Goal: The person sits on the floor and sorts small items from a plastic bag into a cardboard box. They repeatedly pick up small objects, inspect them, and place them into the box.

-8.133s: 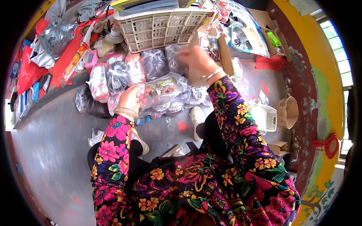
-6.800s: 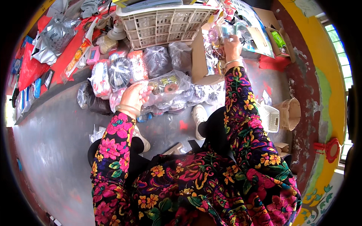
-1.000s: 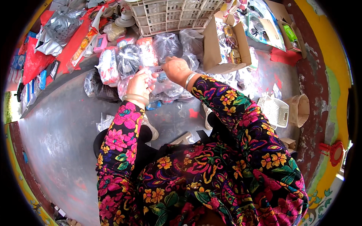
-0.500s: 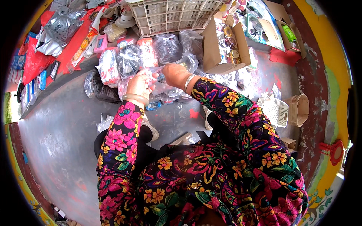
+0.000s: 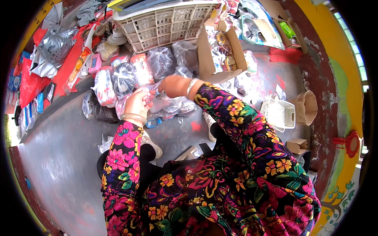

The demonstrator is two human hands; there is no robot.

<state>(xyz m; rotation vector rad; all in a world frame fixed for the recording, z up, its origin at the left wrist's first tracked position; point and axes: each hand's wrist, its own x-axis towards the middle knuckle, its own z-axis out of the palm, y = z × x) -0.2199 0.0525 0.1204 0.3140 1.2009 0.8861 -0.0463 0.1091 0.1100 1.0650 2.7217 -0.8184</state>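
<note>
My left hand (image 5: 138,102) and my right hand (image 5: 174,86) meet over a heap of filled plastic bags. Both are closed on the thin top of a clear pinkish plastic bag (image 5: 157,104), whose lower part lies among the others. What fills that bag is hard to make out. Just beyond my hands are a bag with dark contents (image 5: 123,78), a red and white packet (image 5: 141,70) and a grey tied bag (image 5: 161,61). Left of my left hand stands a white and red bag (image 5: 104,86), with a black bag (image 5: 106,110) beneath it.
A slatted plastic crate (image 5: 161,27) stands behind the bags. Right of it is an open cardboard box (image 5: 208,55) of small goods. Farther right are a white basket (image 5: 277,114) and a brown paper-like bin (image 5: 306,108). Red sheeting (image 5: 63,74) with packages lies at far left.
The view has shifted, so the crate, box and bags appear lower and further left. Both hands keep their hold on the plastic bag, staying close together.
</note>
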